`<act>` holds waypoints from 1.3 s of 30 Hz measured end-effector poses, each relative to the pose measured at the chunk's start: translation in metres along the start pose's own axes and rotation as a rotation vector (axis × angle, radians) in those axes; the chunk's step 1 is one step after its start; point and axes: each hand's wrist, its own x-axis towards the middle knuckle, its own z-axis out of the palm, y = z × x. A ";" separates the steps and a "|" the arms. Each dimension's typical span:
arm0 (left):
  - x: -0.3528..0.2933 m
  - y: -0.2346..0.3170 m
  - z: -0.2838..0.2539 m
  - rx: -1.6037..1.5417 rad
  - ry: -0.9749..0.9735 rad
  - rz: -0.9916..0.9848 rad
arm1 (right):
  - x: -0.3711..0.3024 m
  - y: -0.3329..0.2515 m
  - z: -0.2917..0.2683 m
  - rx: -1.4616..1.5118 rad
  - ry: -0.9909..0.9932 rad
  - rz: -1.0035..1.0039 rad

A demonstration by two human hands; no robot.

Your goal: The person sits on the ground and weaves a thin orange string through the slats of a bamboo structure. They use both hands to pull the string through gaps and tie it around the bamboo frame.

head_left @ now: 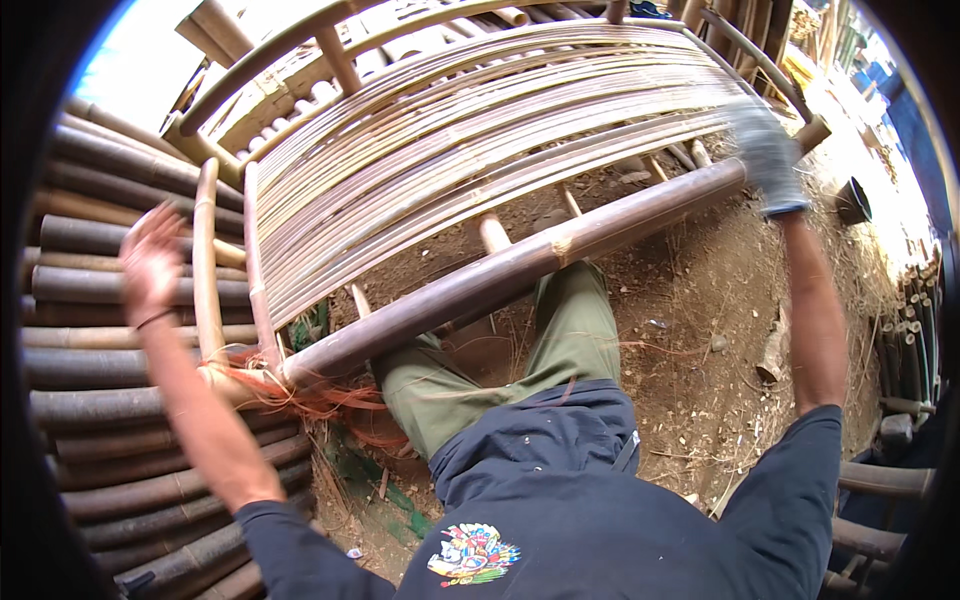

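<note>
A bamboo bench frame lies before me, its seat made of many thin bamboo slats [480,130] running side by side. A thick brown bamboo pole [530,262] forms its near edge, with a gap between it and the slats. My left hand [153,258], bare and with its fingers apart, is raised beyond the frame's left end, near an upright bamboo post [207,260]. It holds nothing I can see. My right hand [765,150], in a grey glove, is at the right end of the slats and the thick pole. Motion smears its fingers.
Stacked dark bamboo poles [110,345] fill the left side. Orange string [300,388] is tangled at the frame's near left corner. A dark bucket-like container [853,200] stands at right on the dirt floor [700,360]. More bamboo [885,480] lies at lower right.
</note>
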 end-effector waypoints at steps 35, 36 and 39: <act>-0.230 -0.298 0.261 -0.845 0.289 -0.764 | -0.053 -0.282 -0.197 1.600 -0.469 0.141; -0.226 -0.297 0.253 -0.888 0.286 -0.683 | -0.060 -0.274 -0.197 1.589 -0.469 0.160; -0.204 -0.265 0.247 -0.847 0.398 -0.583 | -0.088 -0.257 -0.188 1.622 -0.487 0.302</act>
